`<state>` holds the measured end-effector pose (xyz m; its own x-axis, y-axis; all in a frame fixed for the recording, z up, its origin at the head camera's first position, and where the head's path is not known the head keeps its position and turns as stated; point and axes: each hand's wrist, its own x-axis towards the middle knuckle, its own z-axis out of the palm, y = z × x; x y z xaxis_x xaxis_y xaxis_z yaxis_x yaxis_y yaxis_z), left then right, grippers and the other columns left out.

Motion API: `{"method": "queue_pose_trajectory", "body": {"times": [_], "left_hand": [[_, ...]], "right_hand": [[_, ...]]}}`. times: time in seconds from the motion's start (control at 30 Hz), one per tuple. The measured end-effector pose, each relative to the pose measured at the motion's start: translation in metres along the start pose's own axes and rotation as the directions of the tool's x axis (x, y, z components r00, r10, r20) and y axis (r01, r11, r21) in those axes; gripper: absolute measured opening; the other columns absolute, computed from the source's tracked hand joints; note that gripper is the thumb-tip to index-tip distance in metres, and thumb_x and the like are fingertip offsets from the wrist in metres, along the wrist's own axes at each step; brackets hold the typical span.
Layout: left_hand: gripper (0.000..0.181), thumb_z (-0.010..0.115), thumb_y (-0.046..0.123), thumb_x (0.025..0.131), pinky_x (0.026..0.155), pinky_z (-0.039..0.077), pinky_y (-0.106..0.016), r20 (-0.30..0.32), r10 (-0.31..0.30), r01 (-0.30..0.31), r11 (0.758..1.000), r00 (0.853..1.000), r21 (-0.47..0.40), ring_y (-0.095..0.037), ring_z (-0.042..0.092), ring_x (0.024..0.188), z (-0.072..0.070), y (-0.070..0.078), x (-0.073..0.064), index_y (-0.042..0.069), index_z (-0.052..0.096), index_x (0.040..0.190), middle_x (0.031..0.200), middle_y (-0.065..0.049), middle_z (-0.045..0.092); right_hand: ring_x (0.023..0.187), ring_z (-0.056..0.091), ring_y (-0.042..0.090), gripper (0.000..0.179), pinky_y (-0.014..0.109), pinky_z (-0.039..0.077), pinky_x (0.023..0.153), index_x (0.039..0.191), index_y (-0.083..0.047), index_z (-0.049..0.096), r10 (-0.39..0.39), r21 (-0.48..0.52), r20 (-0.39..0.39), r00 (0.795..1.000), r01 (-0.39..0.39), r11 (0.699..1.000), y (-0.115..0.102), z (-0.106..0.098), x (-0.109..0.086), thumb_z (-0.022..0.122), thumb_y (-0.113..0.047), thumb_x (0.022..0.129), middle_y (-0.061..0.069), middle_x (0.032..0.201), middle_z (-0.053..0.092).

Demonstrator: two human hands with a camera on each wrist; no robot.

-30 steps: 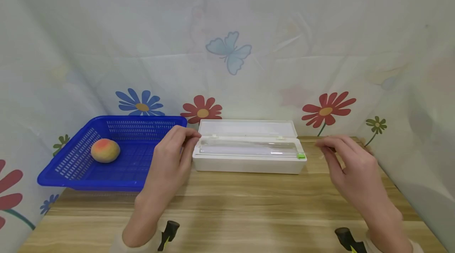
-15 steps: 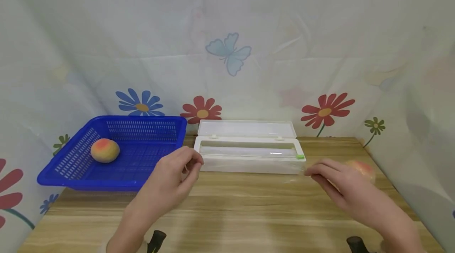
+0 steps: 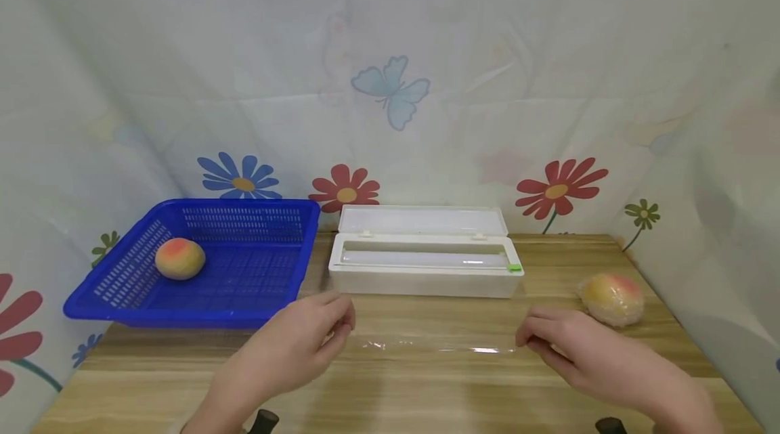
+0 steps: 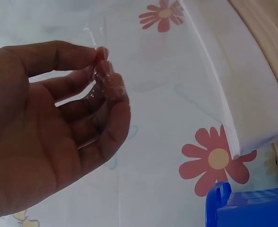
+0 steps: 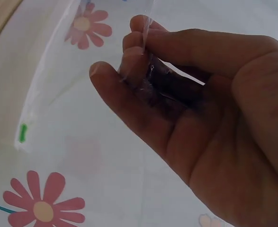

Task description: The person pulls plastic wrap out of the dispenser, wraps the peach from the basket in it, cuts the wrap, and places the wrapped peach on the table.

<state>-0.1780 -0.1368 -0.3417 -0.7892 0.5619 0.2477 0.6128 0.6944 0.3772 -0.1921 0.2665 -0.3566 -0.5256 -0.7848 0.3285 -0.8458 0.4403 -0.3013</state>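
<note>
Clear cling film [image 3: 484, 350] spans the gap between my two hands, showing mainly as bright glints above the tabletop. My left hand [image 3: 298, 339] pinches its left end between thumb and fingertips; in the left wrist view, film [image 4: 95, 35] trails from the fingers. At the other end my right hand [image 3: 575, 353] pinches the film [image 5: 148, 23], with crinkled folds lying across its fingers in the right wrist view. Behind them stands a white cling film dispenser [image 3: 423, 281], its lid [image 3: 420, 220] raised and a roll [image 3: 420, 258] inside. A green slider [image 3: 514, 267] sits at its front right corner.
A blue plastic basket [image 3: 244, 315] at the left holds one peach [image 3: 180, 258]. Another peach [image 3: 612, 300], wrapped in film, rests on the wooden table [image 3: 414, 393] just beyond my right hand. A flower-printed curtain [image 3: 457, 136] closes off the back and sides.
Both hands have moved from beside the dispenser towards me, drawing the film forward over the table. The wrapped peach, earlier hidden behind the right hand, now shows fully.
</note>
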Motion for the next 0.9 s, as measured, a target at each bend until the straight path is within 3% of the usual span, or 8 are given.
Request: {"method": "queue_pose_trajectory", "body": {"times": [0.27, 0.57, 0.7, 0.9], "left_hand": [[0.019, 0.065, 0.007, 0.098, 0.059, 0.045, -0.022, 0.187, 0.047, -0.050, 0.999, 0.981, 0.012, -0.002, 0.046, 0.065, 0.010, -0.006, -0.004, 0.020, 0.059, 0.086, 0.077, 0.016, 0.048], [0.028, 0.063, 0.003, 0.096, 0.058, 0.040, -0.022, 0.259, 0.093, -0.112, 0.992, 0.961, 0.062, -0.004, 0.040, 0.064, 0.029, -0.011, -0.004, 0.020, 0.053, 0.077, 0.073, 0.014, 0.042], [0.032, 0.063, 0.000, 0.091, 0.054, 0.038, -0.022, 0.262, 0.081, -0.104, 0.992, 0.962, 0.076, -0.003, 0.040, 0.060, 0.038, -0.014, -0.004, 0.021, 0.051, 0.071, 0.068, 0.015, 0.042], [0.031, 0.066, -0.002, 0.085, 0.053, 0.040, -0.021, 0.316, 0.039, -0.074, 0.992, 0.948, 0.099, -0.001, 0.042, 0.059, 0.050, -0.016, -0.004, 0.021, 0.053, 0.068, 0.066, 0.017, 0.044]], "right_hand": [[0.084, 0.057, -0.002, 0.029, 0.021, 0.053, 0.067, 0.101, -0.017, 0.066, 0.039, 0.068, 0.104, 0.994, -0.046, 0.997, 0.004, 0.018, 0.000, 0.070, 0.009, 0.090, -0.017, 0.098, 0.061], [0.080, 0.054, -0.001, 0.021, 0.027, 0.052, 0.068, 0.092, -0.015, 0.066, 0.162, 0.065, 0.235, 0.958, -0.182, 0.981, 0.008, 0.035, 0.003, 0.067, 0.006, 0.091, -0.016, 0.088, 0.059], [0.075, 0.049, -0.001, 0.027, 0.025, 0.048, 0.065, 0.086, -0.017, 0.062, 0.192, 0.101, 0.280, 0.941, -0.228, 0.968, 0.010, 0.043, 0.006, 0.063, 0.010, 0.090, -0.017, 0.082, 0.054], [0.069, 0.043, -0.002, 0.032, 0.021, 0.043, 0.060, 0.077, -0.019, 0.057, 0.224, 0.105, 0.319, 0.921, -0.269, 0.957, 0.011, 0.057, 0.005, 0.064, 0.012, 0.082, -0.017, 0.076, 0.048]]}}
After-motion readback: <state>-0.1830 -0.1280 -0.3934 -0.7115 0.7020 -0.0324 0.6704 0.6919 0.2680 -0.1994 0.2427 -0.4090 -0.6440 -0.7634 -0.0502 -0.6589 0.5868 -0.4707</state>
